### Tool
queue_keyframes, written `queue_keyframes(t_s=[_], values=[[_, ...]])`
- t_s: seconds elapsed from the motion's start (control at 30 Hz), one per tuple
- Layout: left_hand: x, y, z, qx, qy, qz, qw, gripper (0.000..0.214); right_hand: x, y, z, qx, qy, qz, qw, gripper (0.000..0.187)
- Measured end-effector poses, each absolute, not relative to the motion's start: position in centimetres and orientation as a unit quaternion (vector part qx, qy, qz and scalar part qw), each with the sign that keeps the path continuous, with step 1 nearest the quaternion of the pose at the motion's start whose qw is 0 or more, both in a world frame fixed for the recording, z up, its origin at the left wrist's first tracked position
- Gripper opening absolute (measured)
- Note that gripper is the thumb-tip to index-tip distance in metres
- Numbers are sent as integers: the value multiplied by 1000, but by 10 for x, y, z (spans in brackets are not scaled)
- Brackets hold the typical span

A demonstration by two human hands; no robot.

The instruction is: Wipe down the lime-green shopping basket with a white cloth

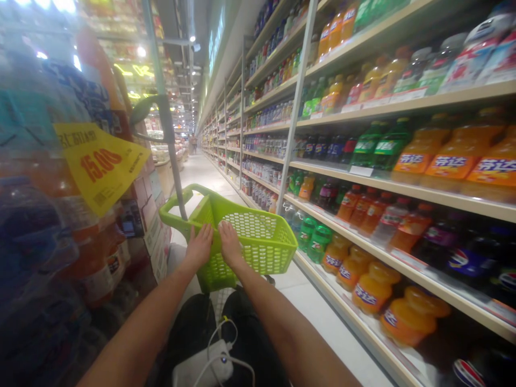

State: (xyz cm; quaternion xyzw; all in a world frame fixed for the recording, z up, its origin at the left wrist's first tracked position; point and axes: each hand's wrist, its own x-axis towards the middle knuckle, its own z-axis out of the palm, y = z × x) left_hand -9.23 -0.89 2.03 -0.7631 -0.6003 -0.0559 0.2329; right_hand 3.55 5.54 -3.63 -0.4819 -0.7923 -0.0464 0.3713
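shopping basket: bright lime-green, lattice-walled and open-topped, with a rounded loop at its left end; shown standing upright on the pale floor.

The pale floor bears the green basket. Right of the basket, the bottom shelf carries green bottles nearest it and orange bottles farther off. On the shelf above, red-orange bottles stand upright, likewise right of the basket.
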Motion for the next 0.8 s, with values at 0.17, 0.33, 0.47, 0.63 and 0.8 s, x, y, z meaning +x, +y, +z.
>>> queue_keyframes(t_s=[0.17,0.33,0.47,0.63,0.8], values=[[-94,-8,15,-769,-593,-64,231,55,44,54,-40,-481,-796,-46,365,57],[-85,-7,22,-752,-609,-71,241,55,83,55,-52,-529,-770,-47,353,59],[-69,-3,21,-744,-619,-70,240,56,84,57,-58,-508,-774,-58,373,61],[-68,-2,13,-775,-594,-36,211,63,93,56,-61,-508,-776,-66,368,58],[-68,-2,13,-769,-603,-30,209,63,134,54,-65,-562,-749,-67,345,55]])
